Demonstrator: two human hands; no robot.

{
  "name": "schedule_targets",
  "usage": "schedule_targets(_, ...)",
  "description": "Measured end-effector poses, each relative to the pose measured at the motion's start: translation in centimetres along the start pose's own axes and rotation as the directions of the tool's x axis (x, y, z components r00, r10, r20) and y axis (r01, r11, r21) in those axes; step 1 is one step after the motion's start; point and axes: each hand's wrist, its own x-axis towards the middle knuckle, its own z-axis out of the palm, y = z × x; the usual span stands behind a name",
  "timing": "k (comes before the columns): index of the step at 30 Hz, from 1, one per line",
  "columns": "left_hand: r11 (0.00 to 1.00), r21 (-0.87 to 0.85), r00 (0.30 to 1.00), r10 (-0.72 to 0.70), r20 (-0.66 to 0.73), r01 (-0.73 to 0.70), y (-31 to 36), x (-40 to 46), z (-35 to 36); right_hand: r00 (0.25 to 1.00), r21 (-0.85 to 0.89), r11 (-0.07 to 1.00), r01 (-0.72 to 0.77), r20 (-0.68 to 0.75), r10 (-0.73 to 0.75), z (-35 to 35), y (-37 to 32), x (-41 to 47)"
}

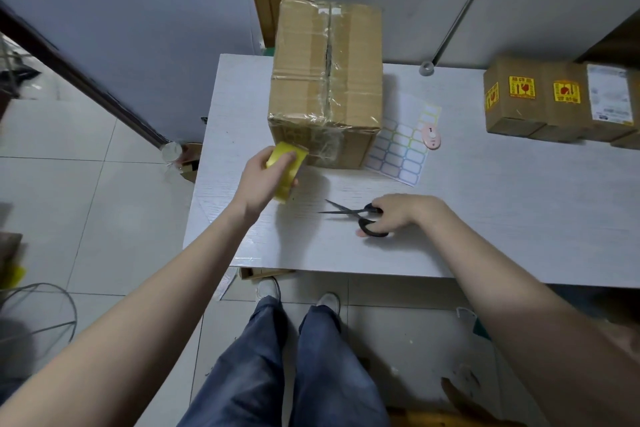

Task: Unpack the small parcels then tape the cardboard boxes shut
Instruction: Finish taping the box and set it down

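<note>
A large cardboard box [327,80] stands on the white table [485,218], its flaps closed and clear tape running over the top seam and down its near face. My left hand [263,180] grips a yellow roll of tape [287,168] just in front of the box's lower left corner, and a strip of tape stretches from the roll to the box. My right hand [398,213] rests on the table with its fingers curled round the handles of black scissors [356,215], whose blades point left and are slightly apart.
A sheet of coloured labels [405,146] and a small pink device [432,137] lie right of the box. Several small cardboard parcels with yellow fragile stickers [540,100] stand at the table's right back. A door [121,28] and tiled floor are at left.
</note>
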Motion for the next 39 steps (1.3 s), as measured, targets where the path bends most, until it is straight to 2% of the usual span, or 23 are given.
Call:
schedule_targets(2, 0.999, 0.043, 0.999, 0.019, 0.034, -0.02, 0.6, 0.2, -0.3, 0.971, -0.07, 0.996, -0.053, -0.238, 0.035, 1.9, -0.1, 0.2)
schedule_targets(5, 0.998, 0.05, 0.992, 0.037, 0.124, -0.043, 0.4, -0.2, -0.6, 0.911, -0.046, 0.996, -0.075, -0.41, 0.05, 3.2, -0.5, 0.6)
schedule_targets(11, 0.996, 0.075, 0.957, -0.071, 0.282, 0.052, -1.3, -0.7, -1.4, 0.879, 0.064, 0.998, 0.0, -0.476, 0.03, 3.2, -1.0, 0.1)
schedule_targets(15, 0.988, 0.152, 0.982, -0.054, 0.181, 0.026, -1.6, -0.7, -1.0, 0.862, 0.107, 0.994, 0.015, -0.505, 0.041, 3.1, -1.2, -0.3)
schedule_targets(17, 0.967, 0.253, 0.993, -0.021, 0.12, -0.01, -1.8, -0.6, -0.7, 0.837, 0.158, 0.986, 0.058, -0.545, 0.039, 2.9, -1.5, -0.5)
schedule_targets(19, 0.906, 0.413, 0.995, 0.085, 0.052, -0.098, -2.2, -0.6, -0.6, 0.812, 0.213, 0.969, 0.126, -0.583, 0.023, 2.5, -1.8, -0.9)
schedule_targets(21, 0.778, 0.589, 0.968, 0.247, 0.033, -0.219, -2.6, -0.7, -0.8, 0.777, 0.234, 0.954, 0.185, -0.629, 0.004, 2.0, -2.2, -1.3)
schedule_targets(23, 0.571, 0.725, 0.898, 0.414, 0.15, -0.385, -3.4, -0.5, -1.4, 0.727, 0.239, 0.942, 0.235, -0.687, -0.007, 1.3, -2.7, -1.7)
schedule_targets(24, 0.478, 0.761, 0.866, 0.45, 0.217, -0.439, -3.7, -0.3, -1.7, 0.699, 0.24, 0.935, 0.259, -0.715, -0.011, 0.9, -2.9, -2.0)
schedule_targets(26, 0.35, 0.816, 0.853, 0.429, 0.296, -0.459, -4.5, 0.2, -2.3, 0.635, 0.239, 0.917, 0.319, -0.772, -0.02, 0.4, -3.3, -2.5)
schedule_targets(29, 0.207, 0.887, 0.898, 0.251, 0.361, -0.414, -5.4, 0.6, -3.1, 0.475, 0.191, 0.889, 0.417, -0.879, -0.034, -0.3, -4.2, -3.5)
schedule_targets(31, 0.197, 0.901, 0.92, 0.157, 0.36, -0.387, -5.4, 0.8, -3.6, 0.324, 0.113, 0.884, 0.454, -0.945, -0.045, -1.0, -4.6, -4.2)
schedule_targets(32, 0.241, 0.891, 0.92, 0.179, 0.35, -0.386, -4.8, 0.7, -3.8, 0.248, 0.072, 0.889, 0.453, -0.968, -0.048, -1.5, -4.7, -4.5)
schedule_targets(33, 0.312, 0.859, 0.906, 0.264, 0.331, -0.405, -4.2, 0.4, -3.9, 0.181, 0.035, 0.897, 0.44, -0.982, -0.05, -2.1, -4.8, -4.6)
schedule_targets(34, 0.358, 0.817, 0.864, 0.403, 0.302, -0.453, -3.5, 0.2, -4.0, 0.134, 0.006, 0.909, 0.417, -0.989, -0.055, -2.7, -4.7, -4.7)
schedule_targets(35, 0.36, 0.782, 0.787, 0.563, 0.252, -0.508, -2.5, 0.1, -4.1, 0.119, -0.014, 0.921, 0.39, -0.991, -0.065, -3.3, -4.7, -4.8)
schedule_targets(36, 0.336, 0.759, 0.68, 0.709, 0.186, -0.558, -1.2, 0.1, -3.9, 0.142, -0.027, 0.931, 0.364, -0.986, -0.084, -4.0, -4.7, -4.7)
schedule_targets(37, 0.31, 0.745, 0.585, 0.8, 0.132, -0.591, 0.1, 0.2, -3.7, 0.2, -0.04, 0.94, 0.338, -0.973, -0.113, -4.5, -4.6, -4.5)
schedule_targets(38, 0.29, 0.731, 0.532, 0.839, 0.116, -0.618, 1.3, 0.7, -3.4, 0.28, -0.053, 0.949, 0.31, -0.949, -0.144, -5.1, -4.5, -4.2)
schedule_targets(39, 0.279, 0.709, 0.519, 0.843, 0.142, -0.648, 2.4, 1.5, -3.1, 0.361, -0.063, 0.957, 0.283, -0.917, -0.168, -5.6, -4.5, -3.7)
